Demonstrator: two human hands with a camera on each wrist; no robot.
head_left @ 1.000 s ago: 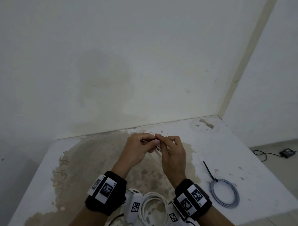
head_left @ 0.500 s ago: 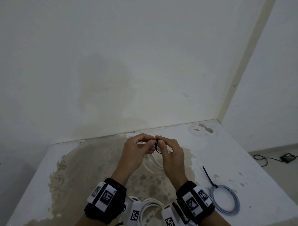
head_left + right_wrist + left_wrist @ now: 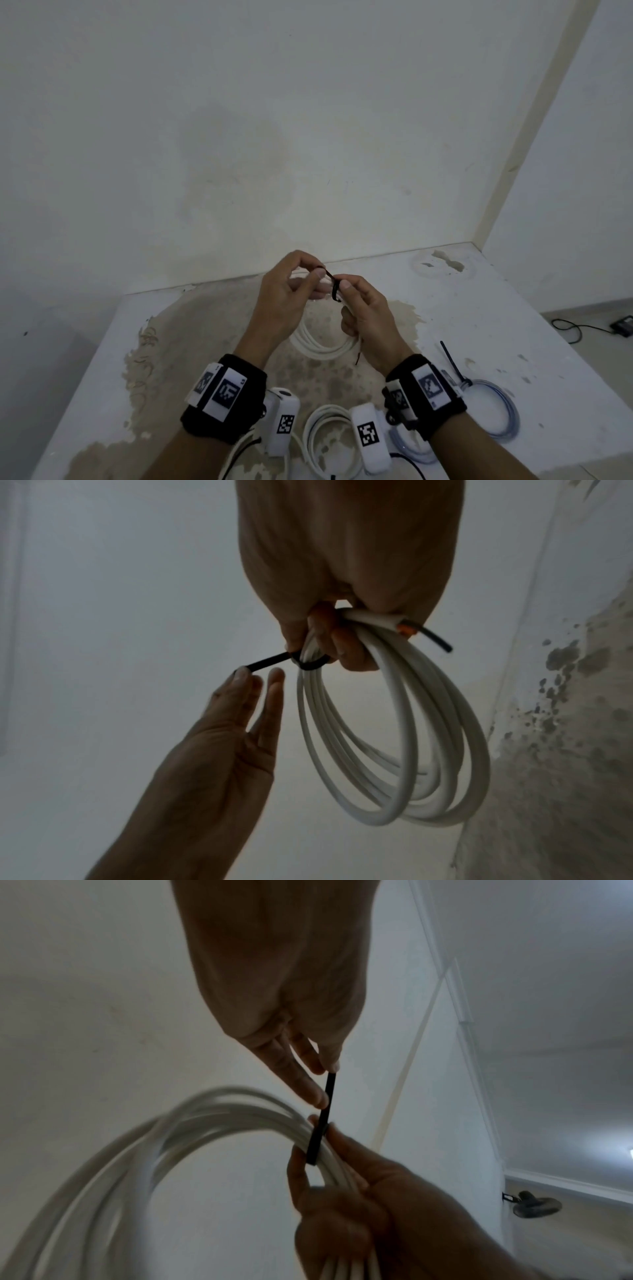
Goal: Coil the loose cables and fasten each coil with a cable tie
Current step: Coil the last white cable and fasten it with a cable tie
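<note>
A white cable coil (image 3: 394, 750) hangs from my right hand (image 3: 342, 286), which grips its top strands above the table; the coil (image 3: 322, 346) shows below both hands. A black cable tie (image 3: 316, 1139) loops round the bundled strands at my right fingers. My left hand (image 3: 320, 272) pinches the tie's tail (image 3: 267, 661) between thumb and fingertips, just left of the loop. The cable's cut end (image 3: 431, 638), with orange and black cores, sticks out past my right hand.
A blue-grey coil (image 3: 500, 411) fastened with a black tie (image 3: 452, 363) lies at the table's right. Another white coil (image 3: 329, 435) lies near the front edge between my wrists. The wall stands close behind the stained table (image 3: 205, 342). A black adapter (image 3: 621, 324) sits on the floor, right.
Both hands have risen a little with the white coil. The black tie now shows looped round the strands, and the left hand has drawn its tail leftward, away from the right hand.
</note>
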